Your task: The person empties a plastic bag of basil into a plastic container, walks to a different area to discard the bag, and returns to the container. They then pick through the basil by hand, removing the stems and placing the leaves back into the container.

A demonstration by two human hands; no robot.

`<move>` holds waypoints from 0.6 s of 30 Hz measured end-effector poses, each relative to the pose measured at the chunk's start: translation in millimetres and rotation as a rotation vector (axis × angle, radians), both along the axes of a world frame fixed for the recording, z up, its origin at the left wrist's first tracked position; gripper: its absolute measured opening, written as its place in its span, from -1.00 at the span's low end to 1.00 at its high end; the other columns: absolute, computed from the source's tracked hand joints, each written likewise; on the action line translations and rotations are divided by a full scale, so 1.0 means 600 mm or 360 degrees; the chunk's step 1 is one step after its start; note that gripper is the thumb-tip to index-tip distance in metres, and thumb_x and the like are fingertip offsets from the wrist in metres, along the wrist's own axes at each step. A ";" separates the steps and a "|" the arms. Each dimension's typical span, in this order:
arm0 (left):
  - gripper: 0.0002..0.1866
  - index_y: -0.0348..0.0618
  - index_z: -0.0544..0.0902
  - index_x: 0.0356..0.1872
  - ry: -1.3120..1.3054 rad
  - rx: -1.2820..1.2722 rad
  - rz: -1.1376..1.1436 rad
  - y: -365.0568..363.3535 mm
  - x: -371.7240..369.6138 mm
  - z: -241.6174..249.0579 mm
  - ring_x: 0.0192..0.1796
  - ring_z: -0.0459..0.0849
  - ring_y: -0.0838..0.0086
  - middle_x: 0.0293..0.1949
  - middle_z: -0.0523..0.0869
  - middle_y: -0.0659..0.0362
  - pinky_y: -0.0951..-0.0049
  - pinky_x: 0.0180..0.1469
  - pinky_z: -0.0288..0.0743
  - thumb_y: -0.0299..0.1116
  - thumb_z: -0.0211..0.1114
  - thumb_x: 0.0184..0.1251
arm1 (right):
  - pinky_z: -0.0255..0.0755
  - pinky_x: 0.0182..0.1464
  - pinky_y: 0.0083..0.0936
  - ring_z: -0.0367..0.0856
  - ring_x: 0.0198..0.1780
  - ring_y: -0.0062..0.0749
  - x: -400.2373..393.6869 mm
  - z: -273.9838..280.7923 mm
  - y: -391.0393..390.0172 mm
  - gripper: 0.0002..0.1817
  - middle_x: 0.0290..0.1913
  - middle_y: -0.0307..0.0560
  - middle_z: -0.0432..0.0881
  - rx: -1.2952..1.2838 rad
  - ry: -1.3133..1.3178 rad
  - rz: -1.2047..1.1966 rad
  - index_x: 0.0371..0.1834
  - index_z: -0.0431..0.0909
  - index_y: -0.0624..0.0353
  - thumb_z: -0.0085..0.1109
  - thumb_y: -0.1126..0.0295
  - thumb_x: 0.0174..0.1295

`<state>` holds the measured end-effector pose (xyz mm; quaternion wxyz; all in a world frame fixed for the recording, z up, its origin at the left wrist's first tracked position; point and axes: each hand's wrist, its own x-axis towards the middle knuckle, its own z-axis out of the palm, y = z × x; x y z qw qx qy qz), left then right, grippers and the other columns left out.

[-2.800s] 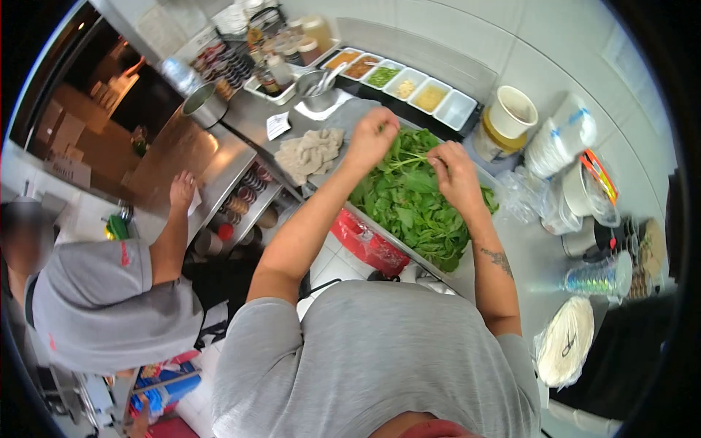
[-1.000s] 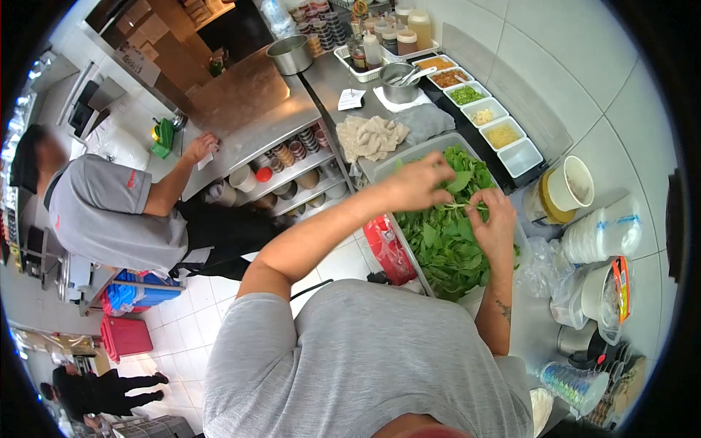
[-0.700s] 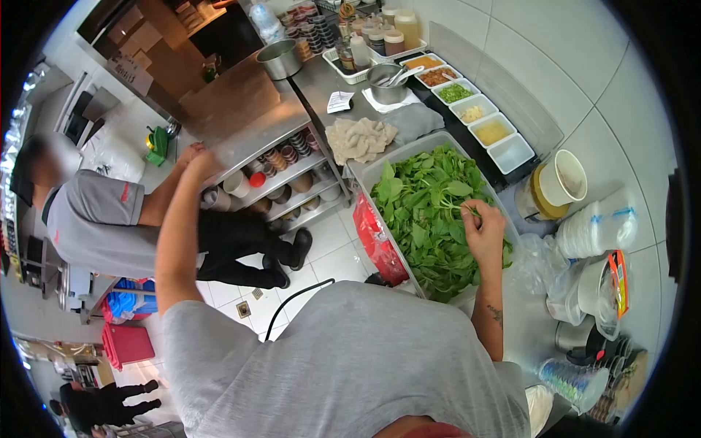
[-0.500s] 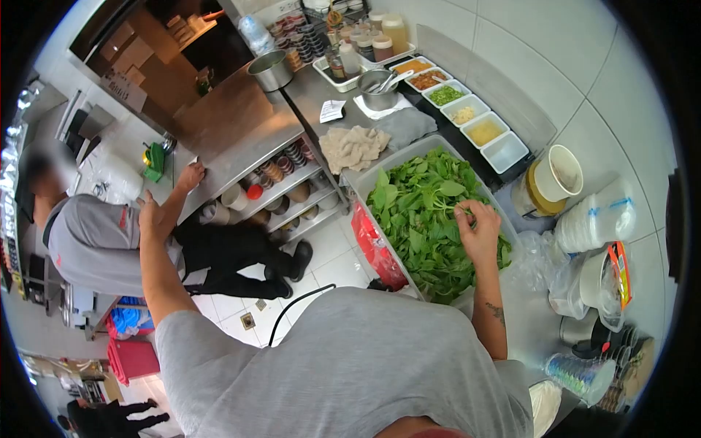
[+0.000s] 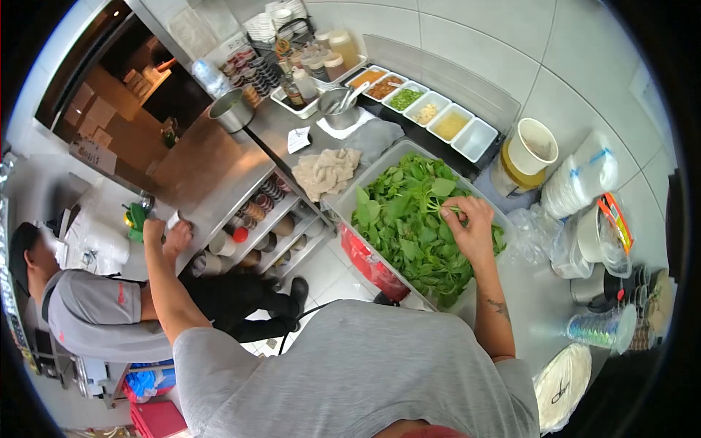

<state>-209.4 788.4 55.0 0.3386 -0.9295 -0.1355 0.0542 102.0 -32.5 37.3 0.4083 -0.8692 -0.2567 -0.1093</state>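
Note:
My right hand (image 5: 471, 223) is pinched on the stem of a leafy green sprig (image 5: 441, 191), above a large plastic tub (image 5: 349, 206) heaped with loose green leaves (image 5: 405, 233). My left hand (image 5: 153, 231) reaches far out to the left, its fingers curled closed; whatever they hold, if anything, is hidden. Just beside it are a green object (image 5: 136, 222) and a co-worker's hand (image 5: 177, 238), which is at a small white paper (image 5: 174, 219).
A co-worker (image 5: 95, 314) in a grey shirt leans over the left counter. Behind the tub lie a beige cloth (image 5: 326, 172), a steel pot of utensils (image 5: 339, 108) and a row of topping trays (image 5: 425, 111). White tubs (image 5: 531, 142) and plastic bags (image 5: 529, 237) stand right.
The view has turned, shifting the counter left. My left hand, earlier with a finger extended, is now curled near the green object. My right hand stays over the leaves, gripping a sprig.

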 end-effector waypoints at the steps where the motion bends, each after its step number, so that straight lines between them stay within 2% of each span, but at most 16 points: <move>1: -0.89 -0.16 0.67 -0.52 -0.0198 -0.0029 -0.0002 -0.021 0.036 -0.034 -0.39 0.69 0.14 -0.48 0.69 -0.03 0.16 -0.33 0.53 -0.39 0.22 0.05 | 0.07 -0.02 -0.37 0.36 -0.31 -0.41 -0.001 -0.003 -0.002 -0.92 -0.50 -0.29 0.37 0.0020 -0.0016 -0.0004 -0.34 0.63 -0.04 0.27 0.27 0.15; 2: -0.89 -0.17 0.67 -0.55 -0.0391 -0.0061 0.0019 -0.052 0.064 -0.071 -0.33 0.70 0.11 -0.46 0.70 -0.02 0.13 -0.23 0.56 -0.40 0.23 0.05 | 0.06 -0.03 -0.38 0.35 -0.32 -0.43 -0.005 -0.007 -0.006 -0.91 -0.51 -0.29 0.37 0.0035 -0.0027 0.0011 -0.36 0.64 -0.04 0.28 0.25 0.14; 4: -0.84 -0.20 0.67 -0.37 0.0012 0.0008 -0.0474 -0.130 0.139 -0.074 -0.49 0.68 0.17 -0.43 0.72 -0.05 0.24 -0.47 0.49 -0.38 0.24 0.03 | 0.07 0.07 -0.29 0.37 -0.27 -0.39 -0.011 -0.015 -0.007 -0.90 -0.51 -0.29 0.39 0.0116 -0.0127 -0.0005 -0.36 0.64 -0.04 0.28 0.25 0.14; 5: -0.78 -0.23 0.68 -0.28 -0.0278 -0.0695 0.0038 -0.251 0.170 -0.053 -0.31 0.68 0.10 -0.31 0.72 -0.08 0.21 -0.25 0.51 -0.33 0.26 0.10 | 0.06 0.10 -0.27 0.38 -0.26 -0.38 -0.008 -0.023 -0.005 -0.90 -0.51 -0.29 0.39 0.0146 -0.0237 -0.0012 -0.36 0.65 -0.04 0.28 0.25 0.14; 6: -0.72 -0.26 0.69 -0.19 -0.0784 -0.1297 0.0480 -0.388 0.205 -0.023 -0.13 0.68 0.03 -0.20 0.72 -0.11 0.18 -0.03 0.53 -0.27 0.28 0.17 | 0.05 0.13 -0.24 0.38 -0.25 -0.37 -0.006 -0.024 -0.006 -0.91 -0.51 -0.29 0.40 0.0152 -0.0299 -0.0013 -0.36 0.65 -0.04 0.27 0.25 0.15; 7: -0.68 -0.33 0.65 -0.10 -0.0726 -0.1183 0.0081 -0.431 0.231 -0.040 -0.29 0.71 0.27 -0.26 0.74 -0.04 0.28 -0.20 0.55 -0.29 0.26 0.24 | 0.04 0.15 -0.22 0.39 -0.24 -0.36 -0.004 -0.024 -0.007 -0.91 -0.51 -0.29 0.41 0.0157 -0.0362 -0.0015 -0.35 0.65 -0.05 0.27 0.25 0.15; 8: -0.66 -0.30 0.65 -0.07 -0.0785 -0.1362 0.0226 -0.548 0.260 -0.006 -0.22 0.71 0.30 -0.23 0.73 -0.05 0.33 -0.12 0.55 -0.25 0.28 0.26 | 0.02 0.18 -0.19 0.39 -0.23 -0.36 -0.002 -0.020 -0.008 -0.91 -0.51 -0.29 0.42 0.0136 -0.0377 -0.0014 -0.34 0.66 -0.05 0.26 0.24 0.16; 9: -0.70 -0.24 0.69 -0.13 -0.0847 -0.1766 0.0388 -0.688 0.281 0.059 -0.22 0.70 0.11 -0.27 0.71 -0.12 0.22 -0.12 0.52 -0.22 0.26 0.27 | 0.01 0.20 -0.17 0.39 -0.22 -0.35 -0.002 -0.017 -0.010 -0.91 -0.51 -0.29 0.42 0.0108 -0.0387 -0.0006 -0.34 0.66 -0.06 0.25 0.24 0.16; 10: -0.71 -0.26 0.68 -0.13 -0.0873 -0.1772 0.0131 -0.766 0.297 0.074 -0.21 0.68 0.18 -0.26 0.69 -0.10 0.24 -0.10 0.51 -0.24 0.24 0.31 | 0.00 0.20 -0.17 0.39 -0.22 -0.36 -0.004 -0.012 -0.011 -0.91 -0.51 -0.29 0.43 0.0092 -0.0324 0.0034 -0.33 0.66 -0.06 0.25 0.24 0.17; 11: -0.68 -0.27 0.68 -0.13 -0.0902 -0.1639 -0.0319 -0.796 0.317 0.053 -0.10 0.65 0.20 -0.17 0.65 -0.10 0.27 -0.02 0.50 -0.20 0.24 0.32 | 0.00 0.21 -0.16 0.39 -0.22 -0.36 -0.005 -0.004 -0.011 -0.90 -0.51 -0.29 0.43 0.0073 -0.0267 0.0075 -0.32 0.66 -0.06 0.24 0.24 0.17; 12: -0.65 -0.25 0.66 -0.10 -0.0958 -0.1696 -0.0452 -0.854 0.334 0.052 0.02 0.61 0.16 -0.04 0.61 -0.08 0.28 0.07 0.48 -0.15 0.25 0.32 | -0.01 0.21 -0.16 0.39 -0.23 -0.36 -0.003 0.002 -0.011 -0.90 -0.51 -0.29 0.43 0.0046 -0.0216 0.0118 -0.32 0.67 -0.07 0.24 0.24 0.18; 14: -0.48 -0.18 0.55 0.11 -0.0850 -0.1865 -0.0730 -0.975 0.360 0.071 0.15 0.54 0.06 0.13 0.52 -0.07 0.24 0.19 0.43 -0.04 0.30 0.25 | 0.03 0.14 -0.19 0.38 -0.26 -0.37 -0.005 0.007 -0.007 -0.89 -0.53 -0.29 0.42 0.0077 -0.0244 0.0186 -0.33 0.68 -0.08 0.27 0.21 0.14; 16: -0.42 -0.17 0.51 0.14 -0.0777 -0.1972 -0.1121 -1.055 0.384 0.064 0.17 0.52 0.07 0.15 0.50 -0.06 0.23 0.20 0.42 -0.03 0.35 0.19 | 0.05 0.10 -0.21 0.38 -0.27 -0.37 -0.006 0.015 -0.004 -0.88 -0.54 -0.29 0.41 0.0076 -0.0214 0.0237 -0.34 0.68 -0.09 0.29 0.19 0.12; 18: -0.41 -0.13 0.51 0.16 -0.0600 -0.2100 -0.1034 -1.094 0.401 0.052 0.13 0.55 0.07 0.17 0.48 -0.03 0.22 0.11 0.47 -0.07 0.39 0.13 | 0.06 0.05 -0.23 0.38 -0.28 -0.36 0.000 0.011 -0.007 -0.85 -0.54 -0.29 0.42 0.0082 -0.0194 0.0242 -0.36 0.70 -0.10 0.34 0.16 0.06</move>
